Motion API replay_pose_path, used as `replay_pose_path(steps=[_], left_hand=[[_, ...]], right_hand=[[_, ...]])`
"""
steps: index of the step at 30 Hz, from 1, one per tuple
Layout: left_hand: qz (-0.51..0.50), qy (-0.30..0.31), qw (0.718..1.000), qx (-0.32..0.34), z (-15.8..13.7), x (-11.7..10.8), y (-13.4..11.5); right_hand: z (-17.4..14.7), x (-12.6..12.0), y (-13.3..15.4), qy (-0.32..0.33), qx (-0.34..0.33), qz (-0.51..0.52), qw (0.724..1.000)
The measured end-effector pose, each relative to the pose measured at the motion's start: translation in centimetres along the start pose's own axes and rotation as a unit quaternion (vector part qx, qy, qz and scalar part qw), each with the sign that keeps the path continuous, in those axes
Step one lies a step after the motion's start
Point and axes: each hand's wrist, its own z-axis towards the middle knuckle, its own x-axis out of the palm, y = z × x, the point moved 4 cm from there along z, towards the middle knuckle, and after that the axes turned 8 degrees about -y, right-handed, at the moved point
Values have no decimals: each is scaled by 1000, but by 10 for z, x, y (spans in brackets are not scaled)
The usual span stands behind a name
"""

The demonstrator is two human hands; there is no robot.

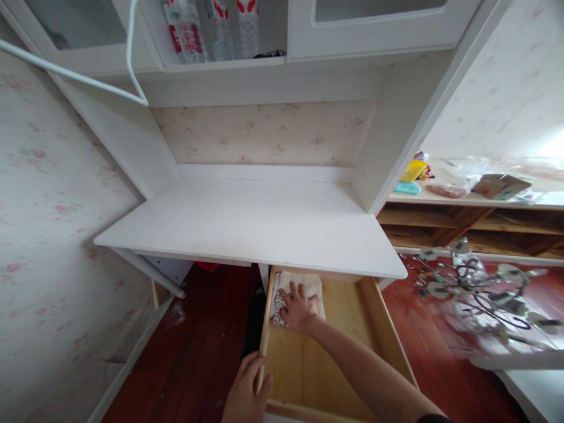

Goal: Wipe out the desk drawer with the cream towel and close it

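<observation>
A pulled-out wooden drawer [343, 352] shows below the white desk [264, 217]. Inside it, at the back left, lies a folded pale cloth [314, 286] with a dark pattern on one part. My right hand [299, 308] rests flat on this cloth with its fingers spread, and the forearm reaches across the drawer from the lower right. At the drawer's front left, my left hand [249, 388] grips the top edge of the side wall, fingers outside and thumb inside. The cloth's part under my right palm is hidden.
Plastic bottles [220, 32] stand on the shelf above the desk. A white curved rod [88, 76] crosses the upper left. On the right, a chandelier [484, 294] lies on the red floor before a low wooden shelf [440, 217] bearing bags and a cardboard box [502, 185].
</observation>
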Motion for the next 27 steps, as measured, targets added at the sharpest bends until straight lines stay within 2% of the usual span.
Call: replay_pose_path(steps=[5,10,15,18,21,27], left_hand=[[6,-1,1000,1,2,1,3],[7,-5,1000,2,2,0,0],[5,-17,1000,12,3,-2,-5],[13,-26,999,25,2,-2,-5],[18,-37,999,35,1,-2,-4],[20,-36,999,35,0,-2,-4]], right_hand=[[-23,1,-33,11,13,-8,1000],[-52,-8,-98,13,59,-19,998],[-69,-13,-148,24,61,20,998],[-78,-11,-156,30,52,37,997],[-95,-6,-150,39,38,50,997],[-156,13,-132,73,15,89,993]])
